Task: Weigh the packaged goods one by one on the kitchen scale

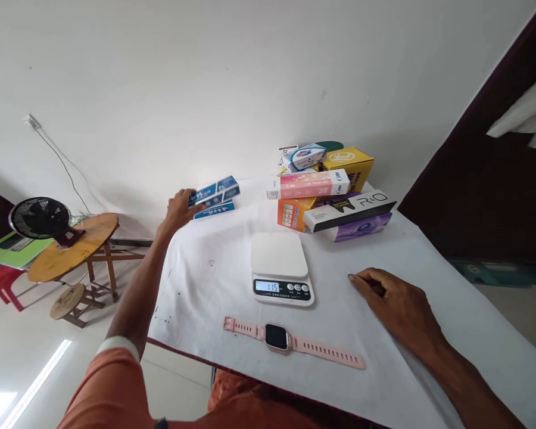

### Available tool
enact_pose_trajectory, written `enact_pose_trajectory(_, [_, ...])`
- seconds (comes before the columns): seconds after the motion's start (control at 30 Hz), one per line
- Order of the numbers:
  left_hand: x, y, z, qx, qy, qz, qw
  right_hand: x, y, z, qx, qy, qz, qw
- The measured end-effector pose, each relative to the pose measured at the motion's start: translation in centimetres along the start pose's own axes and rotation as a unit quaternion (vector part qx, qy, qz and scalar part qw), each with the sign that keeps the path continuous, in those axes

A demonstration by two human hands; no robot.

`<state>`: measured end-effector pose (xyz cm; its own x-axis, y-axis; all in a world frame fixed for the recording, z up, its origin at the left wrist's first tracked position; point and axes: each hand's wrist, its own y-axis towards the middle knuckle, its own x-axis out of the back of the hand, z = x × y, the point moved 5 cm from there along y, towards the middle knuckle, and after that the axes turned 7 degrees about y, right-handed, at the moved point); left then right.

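At the table's far left, my left hand (180,210) grips the end of a blue toothpaste box (215,190), slightly tilted. Beneath it lies another blue box (218,210). My right hand (395,301) rests on the cloth to the right, fingers curled and thumb against them, holding nothing. Between my hands stands a white digital kitchen scale (280,256); its platform is bare and its lit display seems to read 115. In front of the scale a pink-strapped smartwatch (277,337) lies flat with a dark screen, strap stretched out.
Piled at the back right are a pink-and-white box (308,185), a black-and-white box (351,210), a purple pack (361,227), an orange box (292,214) and a yellow box (355,165). A fan (40,218) sits on a wooden table (78,247) at left.
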<state>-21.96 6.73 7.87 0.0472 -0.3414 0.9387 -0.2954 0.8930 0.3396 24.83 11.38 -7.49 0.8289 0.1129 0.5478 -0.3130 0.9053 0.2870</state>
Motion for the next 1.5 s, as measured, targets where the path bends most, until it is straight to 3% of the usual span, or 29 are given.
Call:
enact_pose_trajectory(0.13, [-1.4,6.2,2.0,0.053,0.025,0.014,0.998,0.0,0.0,0.2,0.003,0.001,0.001,1.000])
enact_pose_trajectory(0.27, [-4.2,9.8,2.4,0.072,0.056,0.051,0.995,0.2,0.0,0.4,0.009,0.005,-0.002,1.000])
enact_pose_trajectory(0.43, [-6.7,11.0,2.9,0.080,0.086,0.089,0.989,0.1,-0.1,0.0,0.016,0.002,-0.002,1.000])
enact_pose_trajectory(0.6, [-6.1,10.7,1.8,0.067,0.082,0.072,0.992,-0.1,0.0,-0.2,0.015,0.000,0.001,1.000])
enact_pose_trajectory(0.7, [-4.5,9.9,-1.7,0.028,0.043,-0.010,0.999,0.0,0.1,-0.1,0.022,-0.011,-0.008,1.000])
enact_pose_trajectory(0.83, [-2.3,7.5,-10.0,-0.103,-0.031,-0.093,0.990,0.1,0.3,0.0,0.032,-0.021,-0.022,0.999])
enact_pose_trajectory(0.97, [-1.0,4.7,-18.7,-0.226,-0.073,-0.100,0.966,-0.1,0.3,0.0,0.038,-0.028,-0.025,0.999])
enact_pose_trajectory(1.07, [-1.0,3.9,-23.3,-0.269,-0.072,-0.072,0.958,-0.2,0.3,-0.1,0.040,-0.035,-0.028,0.998])
enact_pose_trajectory(1.33, [-4.3,5.9,-29.5,-0.314,0.033,0.003,0.949,-0.6,0.3,-0.3,0.036,-0.065,-0.019,0.997])
enact_pose_trajectory(1.5, [-5.7,6.8,-31.2,-0.266,0.071,0.019,0.961,-0.5,0.2,-0.2,0.029,-0.054,-0.009,0.998])
